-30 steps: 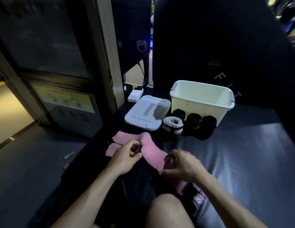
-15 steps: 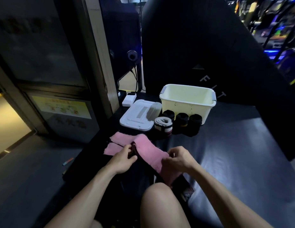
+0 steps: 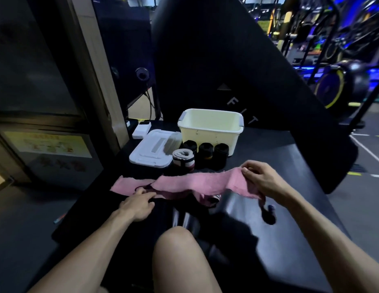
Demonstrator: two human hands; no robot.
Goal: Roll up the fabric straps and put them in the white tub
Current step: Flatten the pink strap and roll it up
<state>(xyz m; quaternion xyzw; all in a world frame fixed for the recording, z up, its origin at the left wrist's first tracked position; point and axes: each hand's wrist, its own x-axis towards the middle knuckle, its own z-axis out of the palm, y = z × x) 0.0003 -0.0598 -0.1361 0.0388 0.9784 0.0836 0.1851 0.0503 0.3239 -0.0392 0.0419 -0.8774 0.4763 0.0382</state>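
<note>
Head view. Since half a second ago the pink strap point(image 3: 195, 183) has been pulled out from a bunched fold into a long band stretched left to right across the near part of the dark mat point(image 3: 290, 208). The right hand point(image 3: 262, 179) has moved right and lifted; its grip pinches the strap's right end, which droops below the hand. The left hand point(image 3: 138, 205) has dropped lower, its grip pinching the strap's near edge left of centre, knuckles down on the mat.

The white tub point(image 3: 209, 132) stands far of the strap with nothing seen inside it. Its lid point(image 3: 152, 151) lies flat just left of it. Touching the tub's near wall stand three black rolled straps point(image 3: 206, 153) in a row, with a grey rolled strap point(image 3: 183, 159) at their left end.

Edges and room: the mat's left edge falls to the floor close by the left hand. The mat is bare to the right of the tub and rolls.
</note>
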